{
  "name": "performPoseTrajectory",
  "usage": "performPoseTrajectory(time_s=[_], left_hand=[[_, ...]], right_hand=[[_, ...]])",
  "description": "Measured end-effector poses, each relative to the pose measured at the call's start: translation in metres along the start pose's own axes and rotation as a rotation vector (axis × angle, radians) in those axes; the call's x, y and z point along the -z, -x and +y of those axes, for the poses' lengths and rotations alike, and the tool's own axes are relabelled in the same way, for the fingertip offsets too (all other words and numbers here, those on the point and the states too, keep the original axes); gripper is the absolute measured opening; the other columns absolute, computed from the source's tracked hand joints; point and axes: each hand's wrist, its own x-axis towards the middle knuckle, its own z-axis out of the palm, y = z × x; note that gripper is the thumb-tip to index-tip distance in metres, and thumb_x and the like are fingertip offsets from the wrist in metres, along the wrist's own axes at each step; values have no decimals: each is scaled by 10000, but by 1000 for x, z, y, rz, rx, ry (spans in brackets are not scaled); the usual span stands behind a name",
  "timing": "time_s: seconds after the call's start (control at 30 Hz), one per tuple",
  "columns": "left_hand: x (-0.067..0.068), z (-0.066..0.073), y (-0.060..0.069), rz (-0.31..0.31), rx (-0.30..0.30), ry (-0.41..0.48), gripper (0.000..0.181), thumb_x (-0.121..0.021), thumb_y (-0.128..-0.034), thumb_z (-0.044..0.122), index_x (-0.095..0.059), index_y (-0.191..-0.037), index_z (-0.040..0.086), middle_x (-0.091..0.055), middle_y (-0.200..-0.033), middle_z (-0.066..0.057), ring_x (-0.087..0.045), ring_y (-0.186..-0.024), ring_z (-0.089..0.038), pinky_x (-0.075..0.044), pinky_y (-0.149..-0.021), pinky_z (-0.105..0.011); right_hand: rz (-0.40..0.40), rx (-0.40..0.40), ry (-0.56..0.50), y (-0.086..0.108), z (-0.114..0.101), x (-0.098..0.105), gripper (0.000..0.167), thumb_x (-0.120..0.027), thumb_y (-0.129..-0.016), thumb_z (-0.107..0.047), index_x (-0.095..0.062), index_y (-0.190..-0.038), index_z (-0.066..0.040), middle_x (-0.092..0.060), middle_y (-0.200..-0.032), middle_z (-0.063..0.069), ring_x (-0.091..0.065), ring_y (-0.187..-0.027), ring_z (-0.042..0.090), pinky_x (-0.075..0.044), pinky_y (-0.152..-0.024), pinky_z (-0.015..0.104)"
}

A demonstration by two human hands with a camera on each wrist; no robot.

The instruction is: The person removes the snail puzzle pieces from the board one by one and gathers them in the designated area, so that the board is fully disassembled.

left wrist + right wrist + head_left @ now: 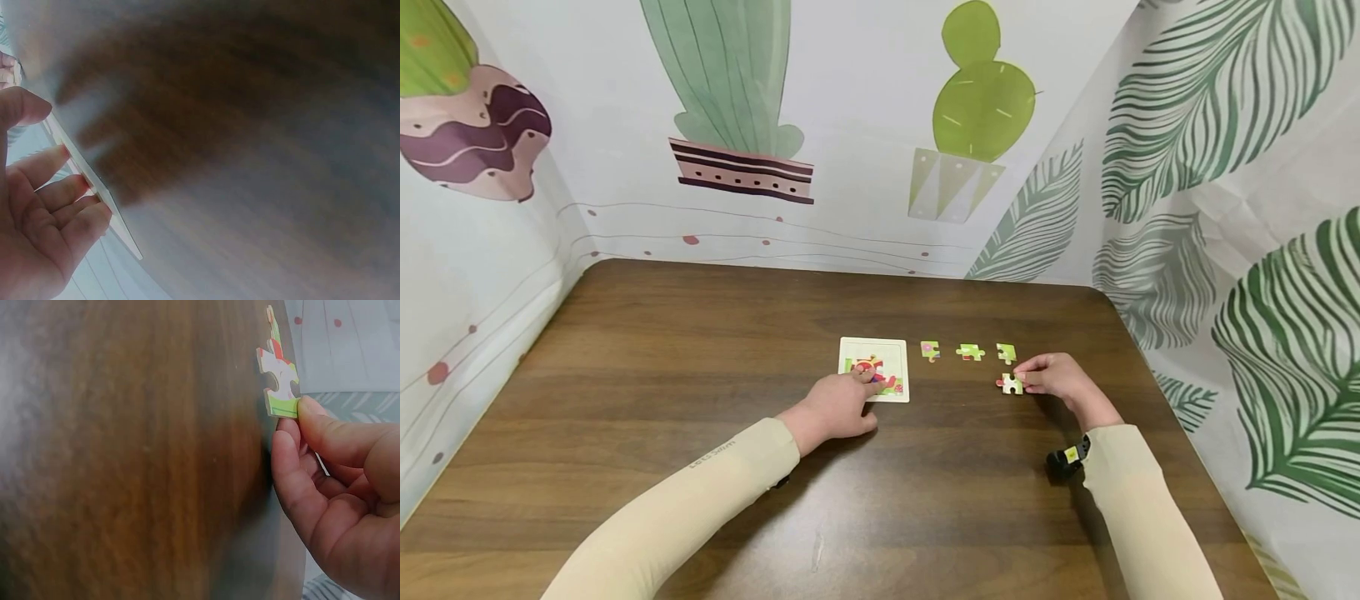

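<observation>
A square puzzle board (874,343) with a pale frame lies on the table, partly filled with coloured pieces. My left hand (844,406) rests on its lower left part, fingers extended over the picture; in the left wrist view the fingertips of the left hand (50,219) touch the board (128,236). Between thumb and fingers, my right hand (1060,379) pinches a white, green and red puzzle piece (1012,384) by its right edge. The right wrist view shows the right hand (344,481) with this piece (282,405) at its fingertips.
Three loose pieces lie in a row right of the board: one with a pink spot (929,348), a green one (970,352) and another green one (1006,352). Behind the brown table (715,308) hangs a cactus-patterned backdrop (865,125); a leaf-patterned one (1262,275) is at the right.
</observation>
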Motion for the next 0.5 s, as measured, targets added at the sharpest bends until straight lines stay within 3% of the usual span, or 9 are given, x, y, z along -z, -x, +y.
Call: performPoseTrajectory(time_s=[0.23, 0.37, 0.5], left_hand=[[2, 1, 0, 2, 4, -6, 573, -637, -891, 295, -607, -1443, 144, -554, -1523, -163, -542, -1421, -333, -561, -1007, -467], [3, 1, 0, -1, 1, -17, 578, -636, -899, 296, -595, -1454, 142, -547, -1529, -160, -543, -1416, -356, -560, -1013, -473], [2, 1, 0, -1, 4, -12, 578, -635, -897, 295, -597, -1452, 138, -551, -1527, -157, -545, -1416, -345, -557, -1019, -470]], right_hand=[[24, 18, 71, -4, 1, 5, 273, -664, -963, -56, -676, -1115, 171, -712, -924, 17, -638, -761, 10, -620, -774, 257], [27, 48, 79, -5, 2, 6, 246, -721, -930, -105, -724, -1028, 120, -709, -897, 43, -638, -746, 46, -617, -739, 268], [38, 29, 115, -7, -1, 3, 270, -710, -941, -100, -715, -1071, 137, -733, -985, 157, -649, -757, 54, -620, -748, 281]])
